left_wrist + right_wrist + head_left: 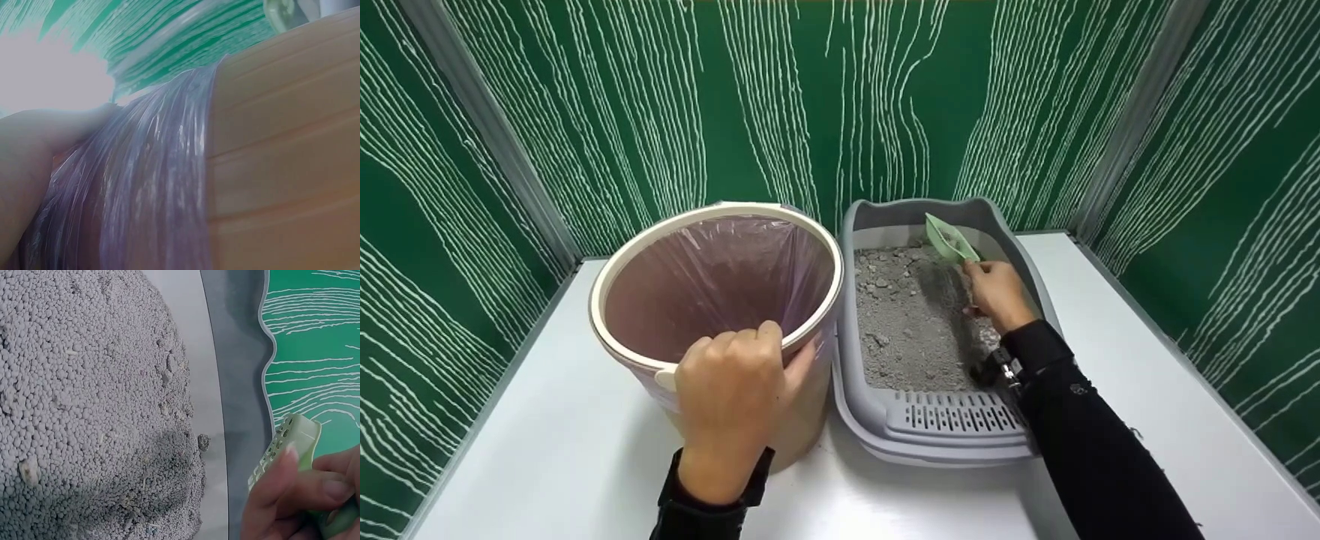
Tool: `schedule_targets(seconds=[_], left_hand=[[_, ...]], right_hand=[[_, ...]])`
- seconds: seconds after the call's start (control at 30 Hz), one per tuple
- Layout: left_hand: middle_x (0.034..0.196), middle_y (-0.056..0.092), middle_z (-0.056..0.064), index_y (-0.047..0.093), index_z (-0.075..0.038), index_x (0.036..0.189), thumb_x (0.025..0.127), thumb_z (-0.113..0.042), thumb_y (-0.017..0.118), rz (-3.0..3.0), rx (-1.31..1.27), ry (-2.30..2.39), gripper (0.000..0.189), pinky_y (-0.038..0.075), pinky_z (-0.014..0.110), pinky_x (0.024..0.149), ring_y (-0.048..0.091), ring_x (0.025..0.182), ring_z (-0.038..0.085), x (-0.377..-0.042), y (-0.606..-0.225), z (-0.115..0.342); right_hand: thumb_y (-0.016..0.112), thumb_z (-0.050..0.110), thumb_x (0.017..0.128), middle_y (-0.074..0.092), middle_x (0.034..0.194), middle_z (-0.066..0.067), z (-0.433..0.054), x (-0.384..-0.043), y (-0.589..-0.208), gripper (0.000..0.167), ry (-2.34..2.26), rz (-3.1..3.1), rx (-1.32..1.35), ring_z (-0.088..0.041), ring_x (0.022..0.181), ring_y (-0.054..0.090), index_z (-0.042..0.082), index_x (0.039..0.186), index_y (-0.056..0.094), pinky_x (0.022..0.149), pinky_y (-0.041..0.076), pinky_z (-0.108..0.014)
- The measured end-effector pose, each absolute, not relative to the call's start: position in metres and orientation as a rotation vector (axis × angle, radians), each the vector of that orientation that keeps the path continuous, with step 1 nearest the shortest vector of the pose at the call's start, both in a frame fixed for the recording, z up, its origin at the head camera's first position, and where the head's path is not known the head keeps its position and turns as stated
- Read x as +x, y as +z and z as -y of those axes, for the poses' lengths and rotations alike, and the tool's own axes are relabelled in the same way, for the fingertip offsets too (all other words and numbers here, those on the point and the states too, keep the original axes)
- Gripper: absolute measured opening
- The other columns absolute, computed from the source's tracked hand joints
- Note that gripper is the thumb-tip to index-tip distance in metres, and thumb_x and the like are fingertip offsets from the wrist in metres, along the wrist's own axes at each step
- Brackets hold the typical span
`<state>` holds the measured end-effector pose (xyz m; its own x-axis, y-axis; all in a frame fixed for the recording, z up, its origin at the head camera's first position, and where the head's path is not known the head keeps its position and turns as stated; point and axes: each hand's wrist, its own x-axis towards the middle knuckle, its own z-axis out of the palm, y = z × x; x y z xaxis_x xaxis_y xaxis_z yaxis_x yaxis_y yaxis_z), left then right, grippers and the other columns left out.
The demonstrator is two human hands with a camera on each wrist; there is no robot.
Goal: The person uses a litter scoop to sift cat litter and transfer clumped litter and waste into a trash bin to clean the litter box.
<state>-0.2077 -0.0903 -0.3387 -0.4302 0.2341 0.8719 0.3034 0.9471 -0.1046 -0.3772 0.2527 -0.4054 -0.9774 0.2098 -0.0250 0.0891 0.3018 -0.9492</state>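
Observation:
My left hand (731,382) grips the near rim of a round trash bin (604,289), lined with a translucent purple bag (735,251). Gathered folds of the bag over the bin's ribbed outer wall (281,135) fill much of the left wrist view. On the right, my right hand (997,292) holds a light green slotted litter scoop (949,240) by its handle, above the far right part of a grey litter box (851,330). Grey granular litter (95,382) with several clumps lies in the box. The scoop (304,433) appears tilted; its load cannot be told.
Bin and litter box stand side by side on a white table (562,420). A slotted step (960,416) forms the box's near end. Green walls (877,97) with white wavy lines enclose the back and both sides, joined by grey corner posts (1132,112).

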Motion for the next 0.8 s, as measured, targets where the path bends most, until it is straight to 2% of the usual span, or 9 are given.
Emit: schedule_targets(seconds=[0.23,0.3,0.4,0.47,0.53,0.67,0.8], left_hand=[[0.047,0.045,0.003,0.049,-0.011,0.059,0.079,-0.045,0.091,2.037,-0.386,-0.075,0.057,0.037,0.037,0.043,0.051,0.039,0.026,-0.2080,-0.3388,0.0897],[0.047,0.046,0.003,0.050,-0.011,0.059,0.079,-0.046,0.091,2.039,-0.386,-0.075,0.058,0.037,0.037,0.043,0.051,0.040,0.026,-0.2083,-0.3392,0.0896],[0.048,0.047,0.004,0.051,-0.010,0.059,0.080,-0.046,0.091,2.045,-0.386,-0.076,0.057,0.038,0.038,0.043,0.053,0.040,0.026,-0.2086,-0.3397,0.0896],[0.048,0.048,0.004,0.051,-0.010,0.059,0.080,-0.046,0.091,2.051,-0.386,-0.078,0.057,0.038,0.037,0.043,0.052,0.040,0.027,-0.2084,-0.3399,0.0898],[0.048,0.048,0.004,0.052,-0.010,0.060,0.080,-0.046,0.091,2.056,-0.388,-0.078,0.056,0.038,0.037,0.043,0.053,0.040,0.027,-0.2081,-0.3399,0.0899],[0.048,0.048,0.004,0.053,-0.010,0.060,0.079,-0.047,0.091,2.064,-0.388,-0.073,0.056,0.039,0.037,0.043,0.053,0.041,0.027,-0.2073,-0.3389,0.0902],[0.048,0.047,0.004,0.052,-0.010,0.060,0.079,-0.047,0.091,2.067,-0.386,-0.069,0.057,0.038,0.037,0.043,0.053,0.041,0.027,-0.2071,-0.3385,0.0909]], right_hand=[[0.047,0.025,0.115,0.050,0.085,-0.007,-0.2546,-0.3763,-0.4067,0.047,1.534,2.552,-0.256,-0.006,0.056,0.051,-0.011,0.142,0.057,0.057,0.055,-0.023],[0.050,0.024,0.114,0.057,0.093,-0.015,-0.2548,-0.3763,-0.4073,0.043,1.402,2.582,-0.242,-0.013,0.066,0.057,-0.009,0.140,0.060,0.065,0.054,-0.028],[0.057,0.019,0.111,0.066,0.111,-0.030,-0.2551,-0.3769,-0.4084,0.039,1.222,2.588,-0.212,-0.034,0.090,0.066,-0.011,0.136,0.062,0.085,0.053,-0.043],[0.061,0.017,0.109,0.068,0.120,-0.033,-0.2548,-0.3771,-0.4088,0.039,1.162,2.576,-0.199,-0.045,0.107,0.065,-0.012,0.136,0.063,0.097,0.049,-0.052],[0.063,0.015,0.108,0.067,0.127,-0.034,-0.2549,-0.3774,-0.4091,0.040,1.137,2.568,-0.195,-0.049,0.118,0.063,-0.012,0.138,0.062,0.104,0.045,-0.057],[0.064,0.016,0.107,0.066,0.133,-0.033,-0.2545,-0.3776,-0.4091,0.044,1.119,2.575,-0.204,-0.048,0.121,0.062,-0.008,0.144,0.060,0.104,0.045,-0.057],[0.063,0.017,0.108,0.066,0.131,-0.032,-0.2533,-0.3775,-0.4091,0.044,1.134,2.583,-0.194,-0.047,0.115,0.064,-0.007,0.144,0.060,0.099,0.046,-0.055]])
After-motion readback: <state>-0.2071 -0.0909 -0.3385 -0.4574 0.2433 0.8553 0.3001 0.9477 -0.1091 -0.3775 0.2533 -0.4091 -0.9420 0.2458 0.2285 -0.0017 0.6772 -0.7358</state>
